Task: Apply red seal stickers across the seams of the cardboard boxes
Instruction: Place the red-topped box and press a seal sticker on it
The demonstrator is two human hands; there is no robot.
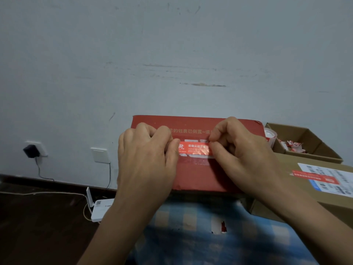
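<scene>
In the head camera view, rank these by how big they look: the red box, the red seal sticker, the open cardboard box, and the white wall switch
1. red box
2. open cardboard box, farther back and partly hidden, so unsure
3. red seal sticker, ends hidden by fingers
4. white wall switch, close to the sticker

Before you, the blue checked cloth surface (200, 232) carries the red box (196, 176) at its far edge, with a brown cardboard box (282, 209) just beside it on your right.
</scene>
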